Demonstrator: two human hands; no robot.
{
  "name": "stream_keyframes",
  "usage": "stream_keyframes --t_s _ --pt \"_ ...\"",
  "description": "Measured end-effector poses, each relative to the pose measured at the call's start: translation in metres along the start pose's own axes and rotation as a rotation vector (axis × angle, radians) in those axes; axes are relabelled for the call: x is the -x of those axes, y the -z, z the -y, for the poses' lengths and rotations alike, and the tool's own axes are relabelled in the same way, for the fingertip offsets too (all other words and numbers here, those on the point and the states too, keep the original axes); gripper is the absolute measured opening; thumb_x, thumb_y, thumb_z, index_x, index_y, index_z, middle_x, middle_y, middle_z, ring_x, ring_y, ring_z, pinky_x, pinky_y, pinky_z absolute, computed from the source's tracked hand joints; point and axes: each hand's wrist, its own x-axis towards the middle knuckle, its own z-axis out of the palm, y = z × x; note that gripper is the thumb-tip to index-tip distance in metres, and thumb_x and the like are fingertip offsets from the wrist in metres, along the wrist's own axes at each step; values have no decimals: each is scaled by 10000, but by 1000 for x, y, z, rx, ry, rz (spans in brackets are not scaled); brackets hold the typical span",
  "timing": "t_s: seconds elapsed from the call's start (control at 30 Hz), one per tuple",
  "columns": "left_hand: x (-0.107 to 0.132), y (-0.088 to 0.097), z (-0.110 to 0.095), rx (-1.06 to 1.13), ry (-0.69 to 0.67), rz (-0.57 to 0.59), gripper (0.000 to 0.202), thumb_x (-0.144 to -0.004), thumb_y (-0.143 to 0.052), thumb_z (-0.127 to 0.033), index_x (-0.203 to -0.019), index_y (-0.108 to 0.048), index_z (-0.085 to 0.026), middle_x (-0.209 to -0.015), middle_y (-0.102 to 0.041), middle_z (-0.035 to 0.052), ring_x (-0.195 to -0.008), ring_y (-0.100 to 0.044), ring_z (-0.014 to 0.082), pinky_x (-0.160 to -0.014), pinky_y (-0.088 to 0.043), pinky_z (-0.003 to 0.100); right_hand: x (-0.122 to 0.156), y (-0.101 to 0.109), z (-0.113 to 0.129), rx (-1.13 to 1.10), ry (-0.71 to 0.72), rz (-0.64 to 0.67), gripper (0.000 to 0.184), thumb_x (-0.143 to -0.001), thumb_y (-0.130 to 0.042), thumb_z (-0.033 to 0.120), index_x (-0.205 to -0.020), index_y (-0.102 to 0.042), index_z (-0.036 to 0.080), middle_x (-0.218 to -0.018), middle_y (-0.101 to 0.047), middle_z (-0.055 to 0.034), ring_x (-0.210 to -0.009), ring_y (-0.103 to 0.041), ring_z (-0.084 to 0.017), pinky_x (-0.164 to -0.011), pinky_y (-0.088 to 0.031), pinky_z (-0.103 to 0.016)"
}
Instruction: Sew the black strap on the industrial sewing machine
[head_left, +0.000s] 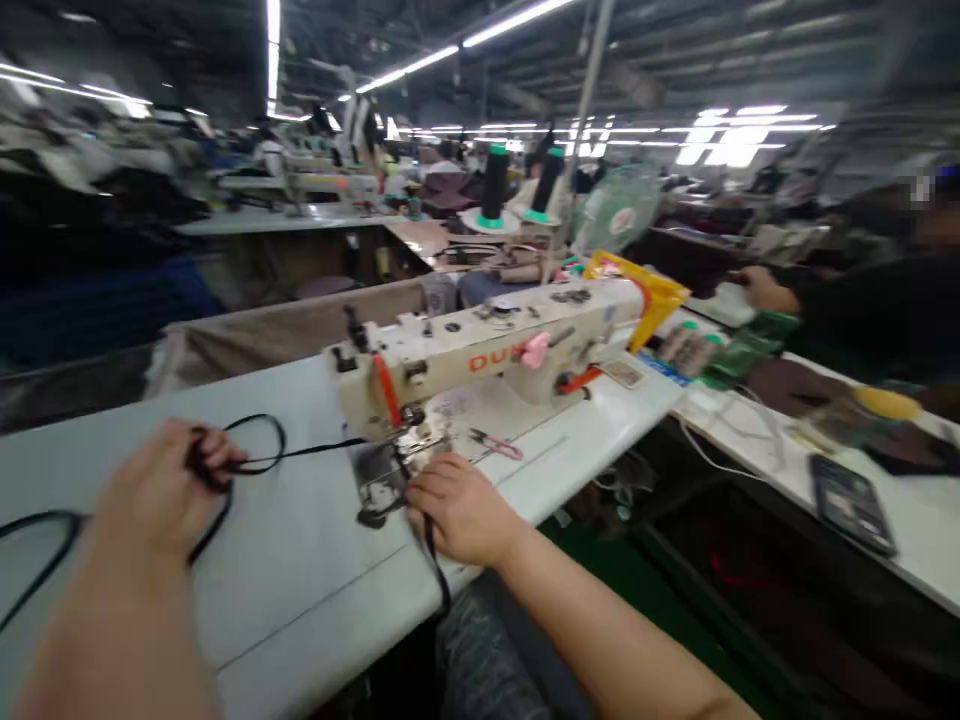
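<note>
A white sewing machine [465, 350] stands on a pale table. My left hand [169, 480], blurred, is closed around a loop of narrow black cord [319, 450] to the left of the machine. From there the cord runs to the needle area, and more of it trails off at the left edge. Just in front of the presser foot, my right hand [461, 510] has its fingers closed on the same cord, whose end hangs over the table's front edge. Small pink-handled thread snips [496, 444] lie on the machine bed beyond my right hand.
Two black thread cones [495, 188] rise behind the machine, near a green fan [616, 208]. A yellow bag [637, 290] hangs at the machine's right end. On the right-hand table lies a phone [852, 503]. A co-worker's hand [763, 290] is at far right.
</note>
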Motion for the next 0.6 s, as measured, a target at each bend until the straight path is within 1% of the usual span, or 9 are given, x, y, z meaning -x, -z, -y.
stream_keyframes --t_s 0.07,0.1,0.17,0.27,0.33,0.37,0.47,0.53,0.6 --pt "0 16 6 -75 -16 -17 368 -940 -536 -538 -760 -431 -235 -648 -398 -52 -567 -382 129 -579 -430 260 -1 -2 0 -70 -5 -51 210 -1073 -519 239 -1132 -709 171 -1060 -762 -97 -1022 -682 -217 -1115 -485 -440" --pt "0 18 10 -179 -29 -11 377 -899 -585 -572 -769 -469 -238 -673 -451 -39 -595 -415 144 -580 -420 270 -1 -2 0 -94 -9 -64 211 -1070 -521 228 -1147 -707 166 -1074 -761 -102 -1026 -684 -219 -1126 -482 -448" --pt "-2 15 15 -376 -50 -33 414 -725 -807 -549 -841 -561 -237 -765 -578 -13 -694 -519 180 -655 -448 298 -1 -2 1 -115 -5 -54 217 -1060 -531 205 -1180 -708 174 -1113 -756 -105 -1071 -683 -230 -1138 -476 -470" --pt "-2 9 18 -752 -110 100 635 -685 -862 -536 -1185 -599 -246 -1040 -707 44 -875 -663 246 -786 -496 346 -1 0 1 -109 2 -41 219 -1053 -542 198 -1187 -715 193 -1135 -756 -98 -1111 -677 -241 -1123 -491 -483" --pt "-1 9 19 -895 -161 236 740 -735 -835 -514 -1375 -566 -258 -1112 -739 62 -972 -694 281 -854 -505 370 -1 2 2 -104 2 -44 214 -1057 -540 200 -1177 -717 186 -1128 -758 -97 -1104 -678 -238 -1118 -498 -479" --pt "-1 10 20 -937 -188 292 702 -759 -817 -496 -1385 -598 -263 -1100 -757 63 -1010 -694 296 -883 -502 377 -2 2 2 -103 2 -44 214 -1060 -537 199 -1176 -716 181 -1125 -759 -97 -1099 -679 -236 -1121 -497 -478" --pt "-4 16 27 -985 -242 380 330 -860 -706 -466 -1117 -790 -277 -1040 -793 69 -1064 -681 318 -933 -488 390 -4 5 4 -107 0 -43 220 -1068 -527 193 -1185 -713 176 -1133 -759 -96 -1100 -680 -234 -1131 -494 -483" --pt "-8 19 31 -977 -256 344 273 -916 -627 -456 -969 -820 -271 -1037 -803 81 -1043 -680 320 -932 -484 400 -5 6 5 -115 -1 -43 227 -1073 -515 185 -1182 -714 177 -1134 -759 -96 -1100 -681 -231 -1129 -497 -486" --pt "-11 21 34 -980 -279 261 280 -932 -605 -446 -959 -816 -264 -1044 -804 90 -1021 -675 321 -917 -482 405 -5 7 5 -124 -1 -43 231 -1075 -508 180 -1180 -714 176 -1132 -759 -95 -1095 -683 -227 -1127 -502 -487"
